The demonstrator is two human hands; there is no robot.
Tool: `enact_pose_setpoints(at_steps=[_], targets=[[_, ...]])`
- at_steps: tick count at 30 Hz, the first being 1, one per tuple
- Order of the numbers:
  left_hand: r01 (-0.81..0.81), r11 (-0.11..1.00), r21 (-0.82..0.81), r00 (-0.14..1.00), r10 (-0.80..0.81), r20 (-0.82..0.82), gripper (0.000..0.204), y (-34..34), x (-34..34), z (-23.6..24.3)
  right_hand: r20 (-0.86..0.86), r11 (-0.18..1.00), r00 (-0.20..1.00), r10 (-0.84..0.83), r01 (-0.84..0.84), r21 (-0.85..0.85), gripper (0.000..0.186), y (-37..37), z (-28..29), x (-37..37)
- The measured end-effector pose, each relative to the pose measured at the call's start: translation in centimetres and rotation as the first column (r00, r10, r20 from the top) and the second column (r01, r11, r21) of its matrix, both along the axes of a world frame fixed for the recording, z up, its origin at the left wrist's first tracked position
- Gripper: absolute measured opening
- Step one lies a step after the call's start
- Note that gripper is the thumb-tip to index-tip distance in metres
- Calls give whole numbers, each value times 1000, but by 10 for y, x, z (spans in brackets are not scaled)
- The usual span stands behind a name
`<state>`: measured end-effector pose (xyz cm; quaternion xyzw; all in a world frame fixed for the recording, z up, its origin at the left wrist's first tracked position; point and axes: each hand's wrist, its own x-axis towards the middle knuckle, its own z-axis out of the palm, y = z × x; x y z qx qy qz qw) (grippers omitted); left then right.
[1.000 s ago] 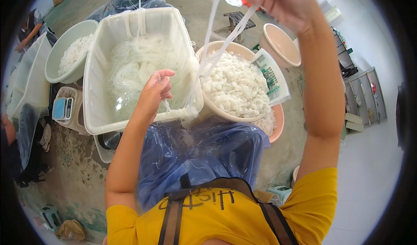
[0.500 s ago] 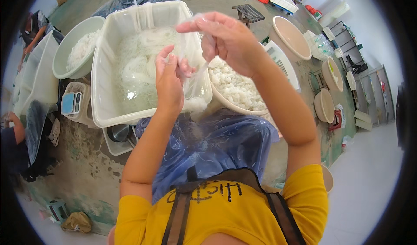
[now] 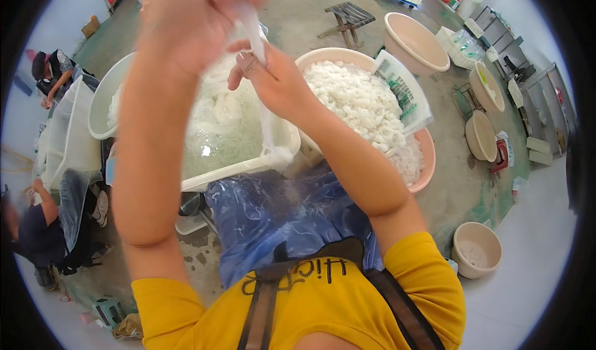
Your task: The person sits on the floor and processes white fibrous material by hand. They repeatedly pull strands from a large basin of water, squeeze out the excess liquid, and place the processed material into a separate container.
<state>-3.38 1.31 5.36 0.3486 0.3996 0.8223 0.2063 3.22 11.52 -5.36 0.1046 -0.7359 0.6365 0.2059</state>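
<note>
My left hand (image 3: 202,21) is raised high over the white rectangular tub (image 3: 239,168), smeared by motion, its fingers closed on the top of a wet, whitish translucent strand (image 3: 253,33). Lower down, my right hand (image 3: 268,77) wraps its fingers around the same strand. Beneath that hand the strand hangs to the tub's near right corner, where a soft white clump (image 3: 278,158) lies over the rim. Pale tangled strands (image 3: 217,123) soak in the tub's water. My left forearm hides the tub's left side.
Beside the tub at right, a basin (image 3: 338,53) is heaped with white clumps; a printed sheet (image 3: 406,95) and a pink basin (image 3: 427,157) adjoin it. A light green basin (image 3: 99,114) stands left. Two people (image 3: 59,70) work at far left. A stool (image 3: 351,16) stands behind.
My left hand has risen up and leftward, drawing the strand taut. My right hand has come down to the left and now grips the strand below it.
</note>
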Motion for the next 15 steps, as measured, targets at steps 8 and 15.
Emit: enact_pose_setpoints(at_steps=[8,15], targets=[[-291,941,-171,956,280,-86,19,-19,-4,11,171,558,939,-299,26,830,48,13,-152,54],[346,931,118,775,-354,524,28,-18,20,-92,135,780,963,233,-102,-617,54,-7,-59,41]])
